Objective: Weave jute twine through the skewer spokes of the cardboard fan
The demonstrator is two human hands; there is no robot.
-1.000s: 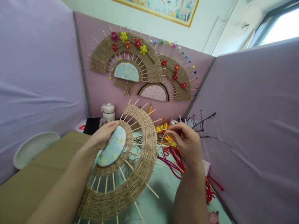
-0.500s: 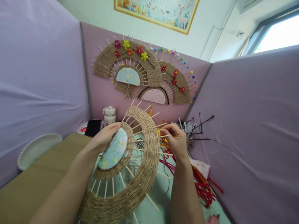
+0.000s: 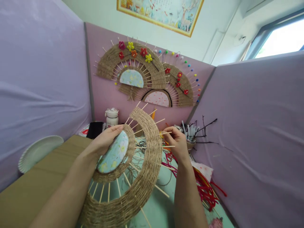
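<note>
A woven twine fan [image 3: 152, 148] with thin wooden sticks radiating through it is held up in front of me, tilted. Its half-round centre is covered in pale blue floral cloth [image 3: 115, 155]. My left hand [image 3: 108, 137] is closed on the fan's inner part, with the thumb near the top of the cloth. At the outer rim, my right hand [image 3: 177, 141] pinches a wooden stick [image 3: 168, 132] that sticks out past the weave. The fan's lower end is partly hidden by my left forearm and cut off by the picture's bottom edge.
Two decorated fans [image 3: 131, 57] hang on the pink partition ahead. A white lidded jar [image 3: 111, 117] and a black object [image 3: 95, 129] stand at the back left, near a cardboard sheet [image 3: 59, 167]. Red pipe cleaners [image 3: 206, 193] and a pot of dark twigs [image 3: 201, 129] are at right.
The fan has turned slightly clockwise, so its sticks have shifted round. My right hand's fingertips have moved a little left and up, onto the neighbouring stick. My left hand keeps its hold.
</note>
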